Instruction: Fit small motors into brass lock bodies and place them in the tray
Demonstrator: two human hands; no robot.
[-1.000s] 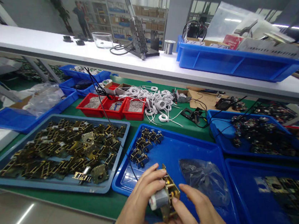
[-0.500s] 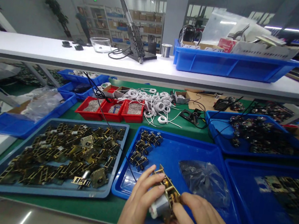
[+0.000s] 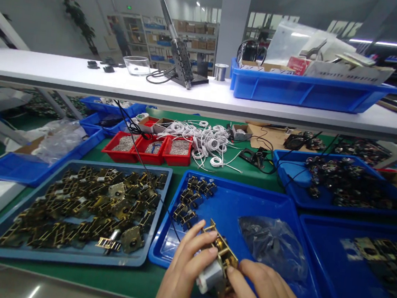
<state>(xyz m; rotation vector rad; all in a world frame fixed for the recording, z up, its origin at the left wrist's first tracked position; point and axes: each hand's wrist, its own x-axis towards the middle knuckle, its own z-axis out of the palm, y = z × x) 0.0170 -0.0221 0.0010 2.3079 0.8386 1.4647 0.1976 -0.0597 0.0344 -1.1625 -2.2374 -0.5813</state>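
Note:
Between both hands is a brass-coloured gear assembly with a silver-grey motor on its near side. My left hand wraps round it from the left, its fingers over the top and the motor. From the right, my right hand presses its fingertips against the brass frame; its thumb is not clearly seen. Just beyond, a blue tray holds several similar dark brass units and a clear plastic bag. To the left, a grey-blue tray is full of brass assemblies.
Red bins of small metal parts stand behind the trays, beside coiled white wires. A soldering iron in its stand and a solder spool sit on the white shelf. A black cable hangs across the left tray.
The right fingers have shifted slightly on the brass frame. The assembly stays in both hands, almost in place. The camera view has tilted slightly, so the scene sits a little lower.

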